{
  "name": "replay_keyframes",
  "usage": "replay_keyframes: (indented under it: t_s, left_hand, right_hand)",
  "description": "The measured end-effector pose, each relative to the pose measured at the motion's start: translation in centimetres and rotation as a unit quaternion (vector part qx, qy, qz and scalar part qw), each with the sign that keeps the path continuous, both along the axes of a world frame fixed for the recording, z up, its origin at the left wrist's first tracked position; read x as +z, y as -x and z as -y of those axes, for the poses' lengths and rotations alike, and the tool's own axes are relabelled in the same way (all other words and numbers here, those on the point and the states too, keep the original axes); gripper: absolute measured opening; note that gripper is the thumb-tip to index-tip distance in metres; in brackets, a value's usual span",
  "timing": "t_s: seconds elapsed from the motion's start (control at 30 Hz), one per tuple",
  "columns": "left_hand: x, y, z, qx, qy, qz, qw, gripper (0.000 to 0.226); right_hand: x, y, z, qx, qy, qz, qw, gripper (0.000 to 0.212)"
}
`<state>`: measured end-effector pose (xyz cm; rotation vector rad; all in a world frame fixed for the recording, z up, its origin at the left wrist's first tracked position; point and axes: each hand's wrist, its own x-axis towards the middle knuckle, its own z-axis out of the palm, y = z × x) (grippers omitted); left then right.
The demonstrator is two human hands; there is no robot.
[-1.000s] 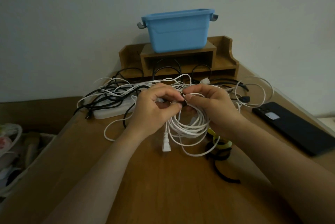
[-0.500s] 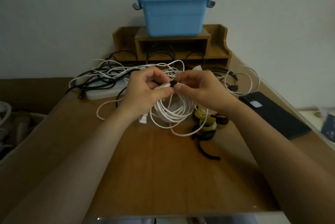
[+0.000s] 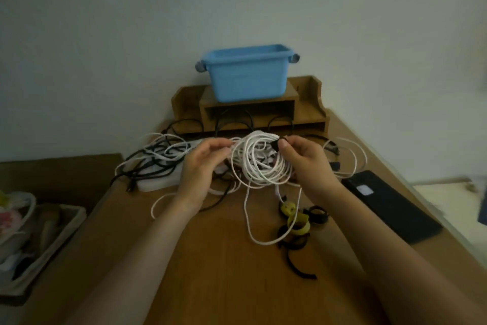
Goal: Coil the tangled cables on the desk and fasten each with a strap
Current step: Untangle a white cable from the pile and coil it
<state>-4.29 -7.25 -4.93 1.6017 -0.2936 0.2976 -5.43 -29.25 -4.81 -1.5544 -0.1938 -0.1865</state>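
Observation:
A white cable coil [image 3: 259,166] hangs above the wooden desk [image 3: 216,272] between my two hands. My right hand [image 3: 305,161] pinches a black strap [image 3: 275,144] at the coil's upper right. At the coil's upper left edge, my left hand [image 3: 203,169] has its curled thumb and fingertips on the strands. One loose white loop [image 3: 247,222] trails down from the coil onto the desk. Behind my left hand lies a tangle of black and white cables [image 3: 160,153]. Spare yellow and black straps [image 3: 297,228] lie on the desk below my right hand.
A white power strip [image 3: 155,183] sits under the tangle. A black phone [image 3: 390,203] lies at the right edge. At the back, a blue bin [image 3: 247,74] stands on a wooden organizer [image 3: 308,114]. More white cable loops [image 3: 353,158] lie right. A basket [image 3: 39,240] is off the desk's left.
My hands have drawn apart: both pinched the strap together at the coil's top, and now the left hand is at the coil's left edge. The coil has risen and the view has tilted up.

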Motion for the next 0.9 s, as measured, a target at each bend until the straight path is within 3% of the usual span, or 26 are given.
replay_keyframes:
  t_s: [0.13, 0.33, 0.5, 0.6, 0.67, 0.8, 0.9]
  left_hand:
    - [4.2, -2.6, -0.7, 0.031, -0.069, 0.027, 0.997, 0.009]
    - [10.8, -9.9, -0.3, 0.083, -0.272, 0.108, 0.953, 0.019]
    - [12.2, -15.8, -0.7, 0.164, -0.425, 0.135, 0.880, 0.058]
    - [12.0, -17.6, -0.9, 0.170, -0.491, 0.095, 0.849, 0.080]
    - [11.7, -18.0, -1.0, 0.167, -0.486, 0.103, 0.852, 0.072]
    - [10.8, -16.6, -1.3, 0.181, -0.411, 0.199, 0.871, 0.035]
    - [9.4, -15.2, -1.4, 0.171, -0.424, 0.231, 0.859, 0.030]
  right_hand:
    - [1.0, -0.7, 1.1, -0.007, -0.076, -0.012, 0.997, 0.015]
    - [2.9, -3.4, 2.6, -0.054, -0.091, -0.030, 0.994, 0.018]
    - [5.1, -5.7, 3.1, -0.089, -0.056, -0.036, 0.994, 0.019]
    - [5.8, -6.2, 3.9, -0.107, -0.007, -0.029, 0.994, 0.016]
    - [6.2, -6.1, 4.4, -0.112, 0.013, -0.022, 0.993, 0.014]
    - [7.9, -4.8, 5.1, -0.092, 0.050, -0.002, 0.994, 0.014]
    - [10.3, -3.8, 5.0, -0.077, 0.077, 0.033, 0.994, 0.016]
